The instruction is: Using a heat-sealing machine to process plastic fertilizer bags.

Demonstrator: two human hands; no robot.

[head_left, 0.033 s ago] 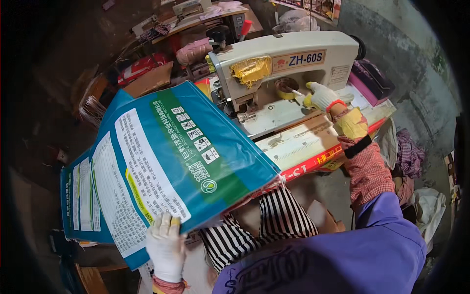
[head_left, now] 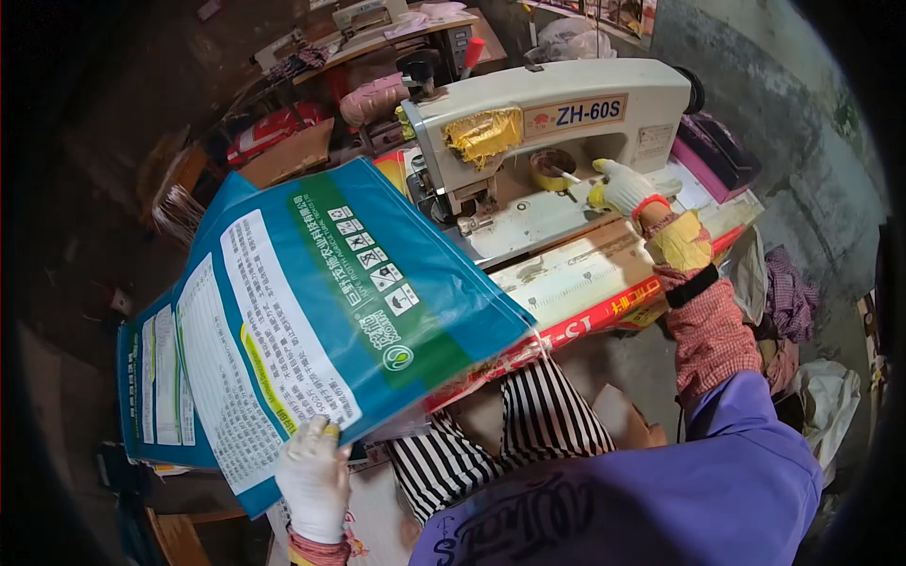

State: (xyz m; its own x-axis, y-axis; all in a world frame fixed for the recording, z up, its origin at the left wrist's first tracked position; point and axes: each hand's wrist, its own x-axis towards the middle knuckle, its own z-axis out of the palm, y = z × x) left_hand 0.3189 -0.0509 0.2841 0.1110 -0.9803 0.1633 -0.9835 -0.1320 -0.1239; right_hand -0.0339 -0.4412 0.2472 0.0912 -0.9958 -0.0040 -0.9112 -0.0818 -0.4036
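At the sewing bench, seen from above:
L hand: white-gloved left hand (head_left: pixel 313 481) low in view, fingers closed around the near edge of a blue-green woven sack (head_left: pixel 321 311), thumb on top of the printed face.
Sack: flat, tilted, far corner reaching toward the needle end of the industrial sewing machine (head_left: pixel 557 123); covers most of the bench's left part. More sacks of the same print (head_left: pixel 156 377) lie under it, w/ their edges showing at left.
R hand: gloved right hand (head_left: pixel 623 186) up on the machine bed under the arm, fingers curled on a thin white stick (head_left: pixel 569 174) that dips into a small yellow tub (head_left: pixel 550 170); grip looks closed, pinch-style.
Sleeve: checked red cuff, yellow patch at wrist.
Bench: pale worktop (head_left: pixel 585 274), red strip along front edge.
Lap: striped fabric (head_left: pixel 538 424) below bench edge.
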